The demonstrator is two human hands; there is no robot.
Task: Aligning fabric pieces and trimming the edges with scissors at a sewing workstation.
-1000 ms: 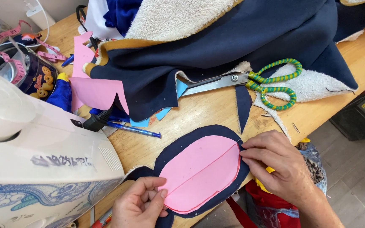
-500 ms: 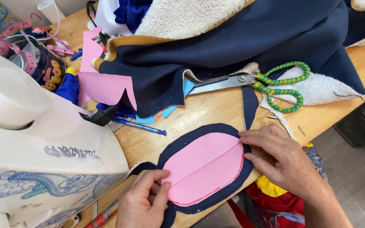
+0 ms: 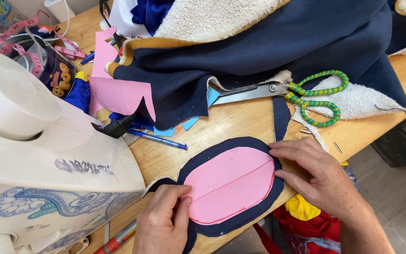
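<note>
On navy fabric piece [image 3: 233, 188]: pink oval pattern [image 3: 231, 190], centre crease, flat.

1. A sewing workshop: a white sewing machine [image 3: 48, 164] stands on a wooden worktable [image 3: 240, 122].
2. Tailor's scissors [image 3: 287, 91] with green-and-yellow wrapped handles lie beside heaped navy fleece fabric [image 3: 269, 42].
3. A pink measuring tape [image 3: 19, 33], pink paper patterns [image 3: 118, 91] and a blue pen [image 3: 158, 139] clutter the top.
</note>
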